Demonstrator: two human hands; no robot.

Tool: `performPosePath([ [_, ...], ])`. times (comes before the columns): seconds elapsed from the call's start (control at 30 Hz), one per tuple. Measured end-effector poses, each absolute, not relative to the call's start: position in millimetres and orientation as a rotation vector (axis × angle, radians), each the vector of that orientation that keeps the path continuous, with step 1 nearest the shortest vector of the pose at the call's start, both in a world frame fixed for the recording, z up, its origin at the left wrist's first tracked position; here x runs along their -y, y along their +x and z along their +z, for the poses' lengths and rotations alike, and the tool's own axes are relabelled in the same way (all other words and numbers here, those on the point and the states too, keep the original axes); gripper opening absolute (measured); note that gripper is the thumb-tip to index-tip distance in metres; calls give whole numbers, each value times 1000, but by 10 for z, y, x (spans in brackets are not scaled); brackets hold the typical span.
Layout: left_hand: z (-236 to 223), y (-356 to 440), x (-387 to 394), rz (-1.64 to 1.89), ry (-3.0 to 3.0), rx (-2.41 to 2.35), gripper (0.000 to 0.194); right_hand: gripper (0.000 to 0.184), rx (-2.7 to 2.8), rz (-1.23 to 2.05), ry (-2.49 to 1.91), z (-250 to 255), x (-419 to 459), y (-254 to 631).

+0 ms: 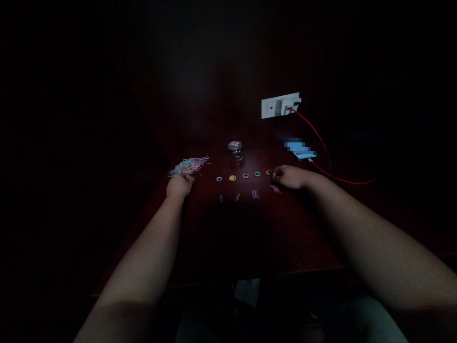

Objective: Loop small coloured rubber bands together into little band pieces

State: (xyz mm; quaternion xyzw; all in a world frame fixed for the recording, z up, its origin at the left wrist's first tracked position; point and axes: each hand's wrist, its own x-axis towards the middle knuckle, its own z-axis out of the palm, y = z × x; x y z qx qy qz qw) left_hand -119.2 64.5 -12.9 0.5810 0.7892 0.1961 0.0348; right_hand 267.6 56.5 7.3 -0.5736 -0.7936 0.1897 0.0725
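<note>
Behind row of small rings (245, 178), clear jar (234, 149) stands; contents unclear. Left hand (179, 185) at band pile (188, 165), right hand (288, 176) at row's end; fingers curled, grip cannot tell.

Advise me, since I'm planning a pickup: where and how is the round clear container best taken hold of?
Probably by opposite sides of its upper wall, coming from above. The round clear container appears to stand upright, so its curved sides should suit a pinch. A low approach from the near side risks brushing the small yellow looped bands in front.
</note>
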Motion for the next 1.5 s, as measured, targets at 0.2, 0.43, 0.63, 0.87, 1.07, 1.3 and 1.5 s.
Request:
performPosePath([
  [0.2,-142,-1188,-656,581,1801,-2442,27,16,2372,573,-1752,84,-554,2657],
  [0.43,-156,-1155,-690,578,1834,-2410,31,17,2348,586,-1740,123,-519,2639],
  [0.63,-50,-839,-567,761,2052,-2146,25,16,2226,448,-1359,136,-448,2516],
  [0.87,110,-184,-83,758,2298,-1279,17,28,2251,604,-952,63,-217,2205],
  [1.07,126,-85,17,742,2303,-1188,13,22,2230,616,-886,70,-127,2090],
  [1.3,130,-76,15,753,2300,-1152,11,20,2213,602,-872,71,-120,2081],
  [1.5,125,-87,19,763,2278,-1120,13,18,2221,597,-861,93,-98,2097],
])
